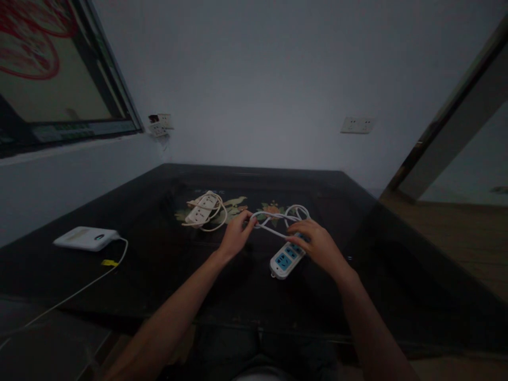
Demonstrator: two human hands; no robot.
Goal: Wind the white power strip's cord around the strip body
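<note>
A white power strip with blue sockets lies on the dark table in front of me. Its white cord is looped in coils just beyond it. My left hand pinches the left end of the cord loops. My right hand rests over the far end of the strip, fingers closed on the cord there. A second, cream power strip with its cord wrapped round it lies further back to the left.
A white box-shaped device with a thin white cable and yellow tag sits at the table's left. Wall sockets are on the back wall, another socket in the left corner. A framed picture hangs left.
</note>
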